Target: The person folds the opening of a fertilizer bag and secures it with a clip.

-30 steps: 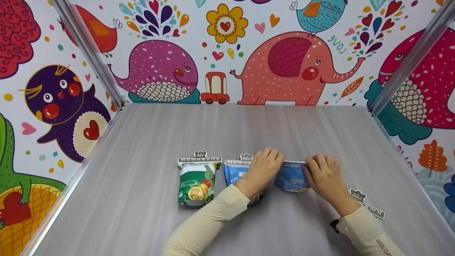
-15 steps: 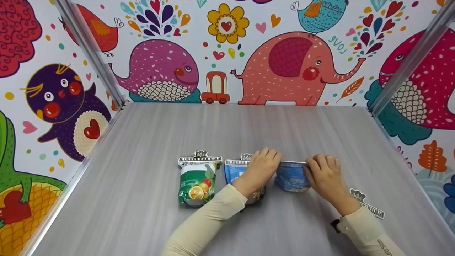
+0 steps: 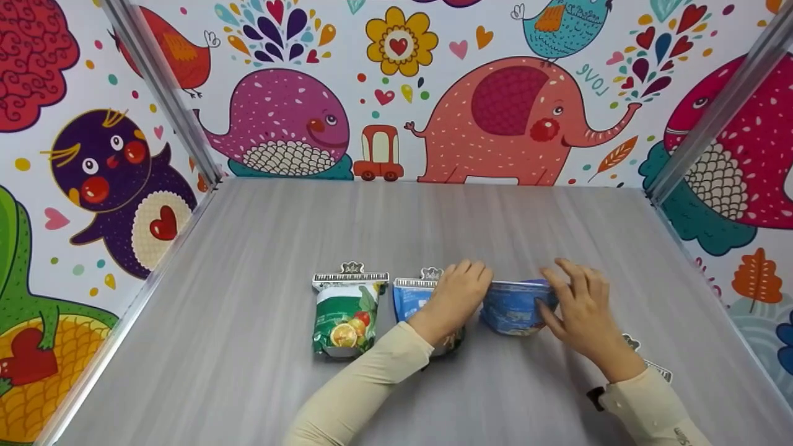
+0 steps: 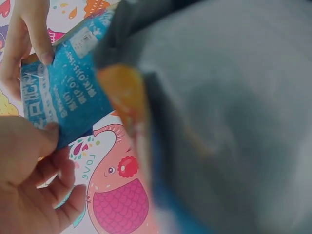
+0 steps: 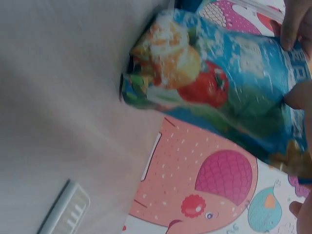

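Note:
A blue fertilizer bag (image 3: 514, 310) with fruit and vegetable pictures stands upright on the table, its top edge flat. My left hand (image 3: 452, 297) pinches the top edge at the left, thumb (image 4: 48, 139) on the printed face. My right hand (image 3: 582, 310) is at the top right corner, thumb (image 5: 295, 95) on the face and forefinger over the edge, other fingers spread. Behind the left hand, partly hidden, is a second blue bag (image 3: 409, 303) with a clip (image 3: 430, 275) along its top. A green-and-white bag (image 3: 344, 319) with a keyboard-patterned clip (image 3: 352, 277) stands further left.
A loose keyboard-patterned clip (image 3: 658, 370) lies on the table (image 3: 396, 223) by the right wrist. The second bag's blurred grey underside (image 4: 229, 112) fills much of the left wrist view. Illustrated walls (image 3: 495, 124) close off the back and sides.
My right hand has shifted slightly right and its fingers have spread, showing more of the bag's right corner. The left hand keeps its grip on the top edge.

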